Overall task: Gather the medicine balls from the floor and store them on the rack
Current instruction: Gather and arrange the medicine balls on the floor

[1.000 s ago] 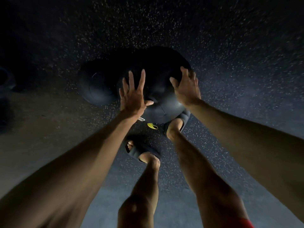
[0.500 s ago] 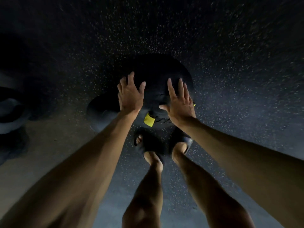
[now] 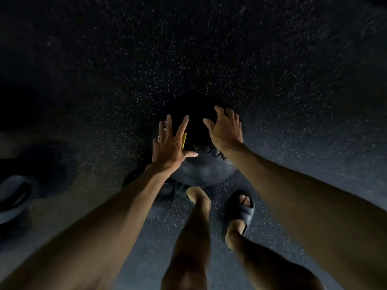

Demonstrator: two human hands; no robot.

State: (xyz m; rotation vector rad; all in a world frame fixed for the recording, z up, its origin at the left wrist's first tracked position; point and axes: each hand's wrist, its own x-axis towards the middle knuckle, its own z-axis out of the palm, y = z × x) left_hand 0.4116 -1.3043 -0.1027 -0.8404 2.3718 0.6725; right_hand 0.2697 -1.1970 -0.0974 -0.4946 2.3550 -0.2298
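A black medicine ball (image 3: pixel 205 170) with a yellow mark (image 3: pixel 184 140) and a laced seam (image 3: pixel 209 152) sits between my two hands, just ahead of my feet. My left hand (image 3: pixel 171 145) lies flat on its left side, fingers spread and thumb across the front. My right hand (image 3: pixel 226 130) curls over its upper right. The top of the ball is lost in darkness. Whether the ball touches the floor I cannot tell. No rack is in view.
The floor (image 3: pixel 293 101) is dark speckled rubber and dimly lit. My feet in dark slide sandals (image 3: pixel 240 210) stand right under the ball. A dark rounded object with a pale rim (image 3: pixel 12 197) lies at the left edge. A dark shadow patch (image 3: pixel 142 181) sits beside the ball's lower left.
The view has shifted and my feet have stepped. The ball has turned between my hands, bringing the laced seam to the front. My right hand moved from the front to the upper right.
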